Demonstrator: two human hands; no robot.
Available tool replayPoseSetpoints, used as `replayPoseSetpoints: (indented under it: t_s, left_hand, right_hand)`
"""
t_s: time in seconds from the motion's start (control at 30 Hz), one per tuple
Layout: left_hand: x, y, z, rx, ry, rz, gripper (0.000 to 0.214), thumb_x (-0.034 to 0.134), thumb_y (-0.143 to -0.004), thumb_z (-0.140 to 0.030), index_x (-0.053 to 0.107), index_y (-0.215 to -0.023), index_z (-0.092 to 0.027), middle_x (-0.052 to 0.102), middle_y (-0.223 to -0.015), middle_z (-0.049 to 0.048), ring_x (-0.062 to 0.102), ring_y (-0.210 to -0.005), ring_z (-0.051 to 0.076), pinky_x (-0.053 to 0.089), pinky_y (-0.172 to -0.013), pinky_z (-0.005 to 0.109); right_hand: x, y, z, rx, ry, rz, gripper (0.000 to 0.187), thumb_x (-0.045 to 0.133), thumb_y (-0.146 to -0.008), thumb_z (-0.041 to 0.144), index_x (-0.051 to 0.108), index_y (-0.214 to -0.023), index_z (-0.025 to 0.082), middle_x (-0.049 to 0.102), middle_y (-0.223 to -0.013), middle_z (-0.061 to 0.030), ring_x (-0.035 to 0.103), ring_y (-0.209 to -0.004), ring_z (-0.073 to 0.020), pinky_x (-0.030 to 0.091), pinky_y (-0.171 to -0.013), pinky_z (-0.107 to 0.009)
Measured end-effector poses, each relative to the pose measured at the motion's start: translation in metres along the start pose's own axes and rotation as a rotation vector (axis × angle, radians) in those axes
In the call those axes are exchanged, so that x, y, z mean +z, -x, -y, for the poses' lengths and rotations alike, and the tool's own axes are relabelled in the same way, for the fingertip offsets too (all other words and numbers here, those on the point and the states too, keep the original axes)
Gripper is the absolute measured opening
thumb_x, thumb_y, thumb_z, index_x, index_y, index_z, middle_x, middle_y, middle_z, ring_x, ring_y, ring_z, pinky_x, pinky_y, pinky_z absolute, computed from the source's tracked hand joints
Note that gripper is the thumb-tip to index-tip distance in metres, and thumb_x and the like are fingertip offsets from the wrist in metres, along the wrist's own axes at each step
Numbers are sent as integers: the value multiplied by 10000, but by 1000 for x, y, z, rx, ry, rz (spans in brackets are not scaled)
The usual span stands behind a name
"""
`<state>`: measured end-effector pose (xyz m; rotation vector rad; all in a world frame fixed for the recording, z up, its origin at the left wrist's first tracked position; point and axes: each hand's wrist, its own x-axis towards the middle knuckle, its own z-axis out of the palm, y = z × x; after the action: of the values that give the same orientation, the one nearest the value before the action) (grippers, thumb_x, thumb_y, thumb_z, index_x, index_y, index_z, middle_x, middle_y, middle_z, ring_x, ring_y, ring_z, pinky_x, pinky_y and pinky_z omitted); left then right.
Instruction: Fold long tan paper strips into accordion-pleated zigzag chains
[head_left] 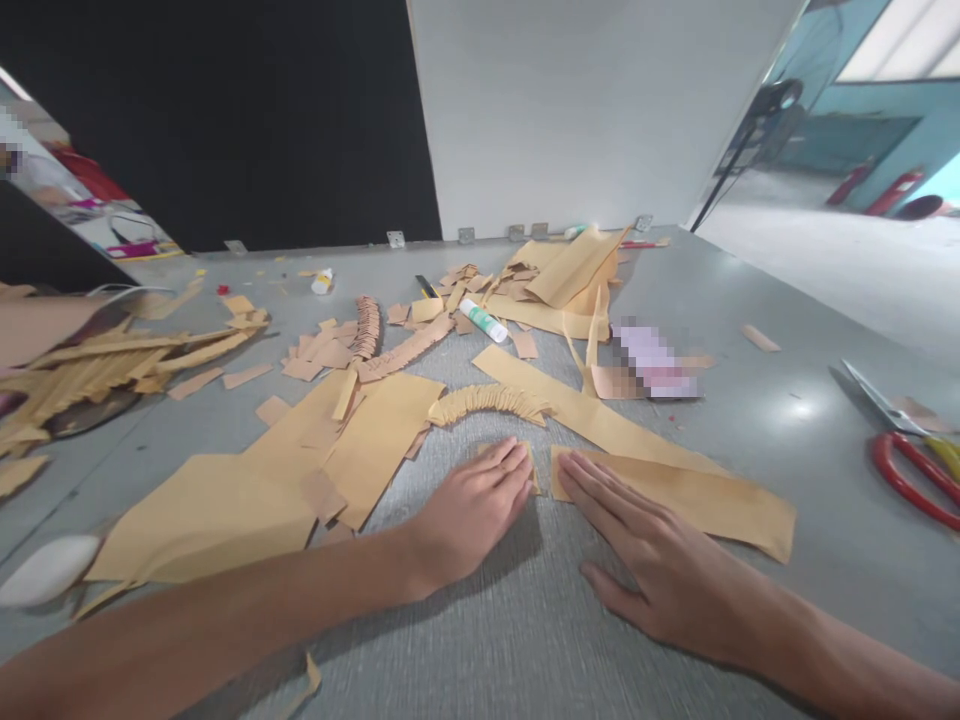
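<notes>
Left hand (469, 510) and right hand (645, 560) lie flat and apart, on a small paper piece (535, 470) and a long paper strip (712, 505) – its axis running from the right hand between three and four o'clock. Pleated paper (491, 403) arches at eleven – desk (540, 640), I notice, spreads at six, its edge past two.

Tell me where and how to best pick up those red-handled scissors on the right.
Probably by the red handle, with the right hand coming from the near side: its wide loop lies nearer and leaves room for fingers, while the blades point away and leftward.
</notes>
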<state>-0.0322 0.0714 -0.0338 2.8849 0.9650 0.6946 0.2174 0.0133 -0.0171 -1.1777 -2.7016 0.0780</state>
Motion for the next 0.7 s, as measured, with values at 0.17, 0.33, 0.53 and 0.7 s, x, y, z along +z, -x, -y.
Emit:
replayPoseSetpoints:
  t_s: [0.17,0.33,0.53,0.7]
  left_hand:
    - [-3,0,4,-73,235,-64,336,473,-1046,-242,538,-1362,-149,632,-1388,114,543,-1358,219,505,-1120,397]
    - [-11,-4,4,-215,254,-165,479,575,-995,-370,452,-1426,-204,609,-1377,125,538,-1324,262,493,-1088,469]
    - [-15,-5,-2,-325,188,-105,769,764,-818,-443,415,-1454,-191,627,-1235,140,540,-1192,351,448,-1026,569]
    - [-14,-4,2,-337,404,-64,529,597,-966,-438,448,-1427,-225,643,-1110,95,599,-1038,261,498,-926,434]
  right_hand:
    - [0,-5,-9,60,125,-185,406,478,-997,217,597,-1356,71,625,-1384,-203,600,-1280,-341,541,-1046,-524]
    - [-1,-9,-20,187,279,-327,259,470,-994,174,700,-1090,102,727,-1123,-203,707,-1021,-352,591,-860,-538]
    - [2,-12,-19,147,209,-380,295,517,-968,133,609,-1248,148,693,-1184,-167,664,-1081,-336,545,-928,-517]
    - [-3,-19,-3,100,-81,-328,388,500,-1004,167,492,-1390,202,621,-1328,-136,629,-1181,-289,525,-1008,-469]
